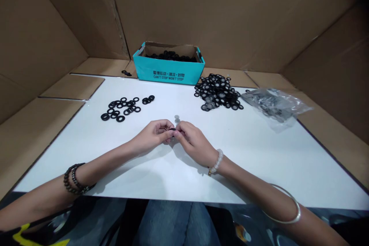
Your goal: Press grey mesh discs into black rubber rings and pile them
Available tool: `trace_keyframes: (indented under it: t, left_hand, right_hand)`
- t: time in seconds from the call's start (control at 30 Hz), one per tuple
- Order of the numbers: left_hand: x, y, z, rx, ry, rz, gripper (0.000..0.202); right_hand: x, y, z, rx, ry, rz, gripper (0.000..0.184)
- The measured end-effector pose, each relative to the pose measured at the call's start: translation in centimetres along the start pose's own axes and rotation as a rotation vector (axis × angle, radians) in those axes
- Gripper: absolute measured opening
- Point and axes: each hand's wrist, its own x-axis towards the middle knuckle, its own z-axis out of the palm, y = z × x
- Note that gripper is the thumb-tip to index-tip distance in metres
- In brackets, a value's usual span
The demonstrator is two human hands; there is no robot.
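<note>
The left hand [154, 134] and right hand [196, 143] meet at the fingertips just above the white board [259, 163], their grip narrow and pinched around a small black ring [172, 129]; the fingers hide most of it, so its full shape and any insert cannot be made out. A ring this small and smooth could slip from the fingertips if the pressure is uneven, and it could then roll across the slick board. Just ahead of the fingers lie a few small metal discs [177, 119], close enough that a stray knuckle could scatter them. Farther out, loose black rings [122, 107] lie spread to the left, while a heap of black rings with grey centres [217, 92] sits to the right – a careless sleeve could mix the two. Beyond the heap, a clear plastic bag [272, 103] holds more dark parts, and at the far edge a teal box [168, 70] is filled with black rings.
</note>
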Motion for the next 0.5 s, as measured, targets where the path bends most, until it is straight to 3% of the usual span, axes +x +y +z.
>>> trace_keyframes:
  t: [0.23, 0.5]
  left_hand:
    - [-0.07, 0.02, 0.37, 0.012, 0.105, 0.036, 0.019]
    - [-0.47, 0.37, 1.01, -0.064, 0.074, 0.016, 0.019]
  right_hand:
    - [-0.09, 0.33, 0.38, -0.009, 0.034, -0.099, 0.023]
    - [-0.15, 0.01, 0.56, 0.116, 0.156, -0.17, 0.025]
